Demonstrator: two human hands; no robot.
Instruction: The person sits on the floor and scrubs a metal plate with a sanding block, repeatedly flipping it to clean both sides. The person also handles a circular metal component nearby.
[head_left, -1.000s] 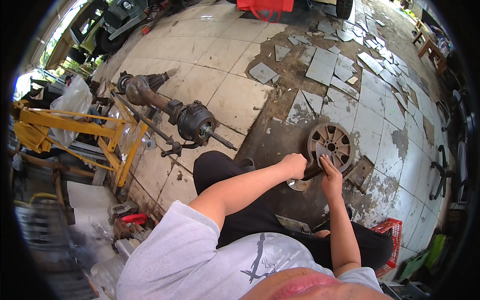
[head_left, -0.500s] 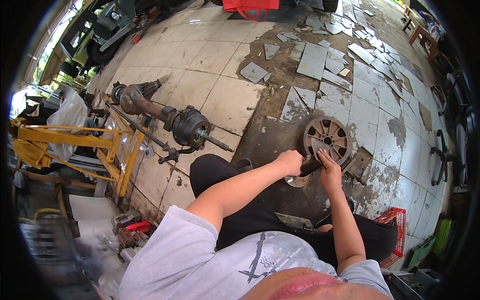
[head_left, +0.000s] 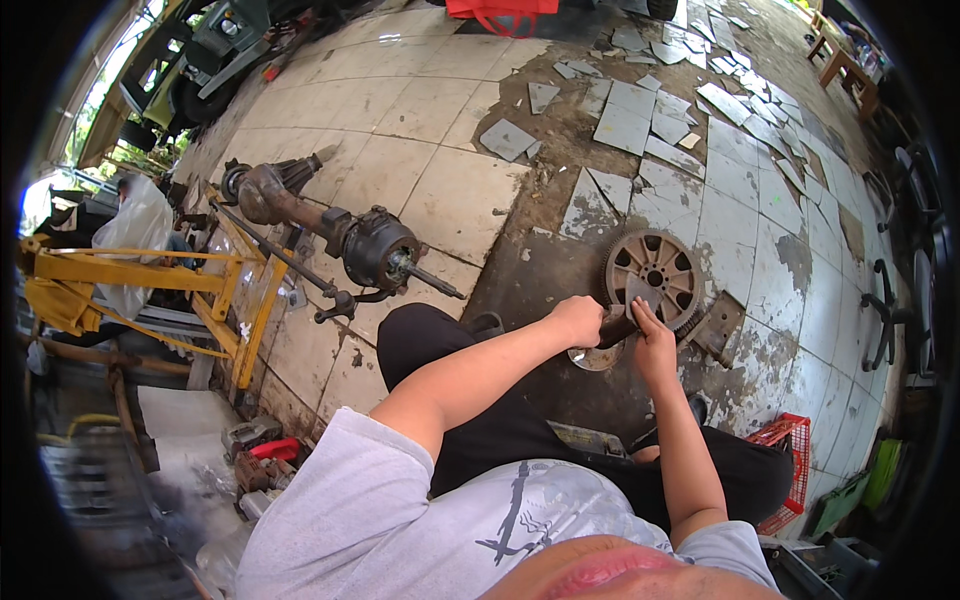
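Note:
In front of me lies a rusty toothed flywheel (head_left: 683, 268) with spokes and a dark centre hole. Left of its lower edge, my left hand (head_left: 578, 322) is closed in a fist around a dark curved metal part (head_left: 614, 331). My right hand (head_left: 655, 345) has its fingers pressed against a thin flat grey piece (head_left: 641, 291) that overlaps the flywheel's lower part. Whether that piece touches the curved part is hard to make out. Below the left fist shows a pale round metal disc (head_left: 597, 359), partly covered.
A rusty axle housing (head_left: 300, 215) with a shaft lies to the left, beside a yellow metal frame (head_left: 140, 275). A flat metal bracket (head_left: 718, 328) sits right of the flywheel. Broken tiles (head_left: 625, 120) are strewn ahead. A red plastic crate (head_left: 797, 470) stands by my right knee.
Both hands have shifted very slightly, staying on the same parts. The flywheel has not visibly moved.

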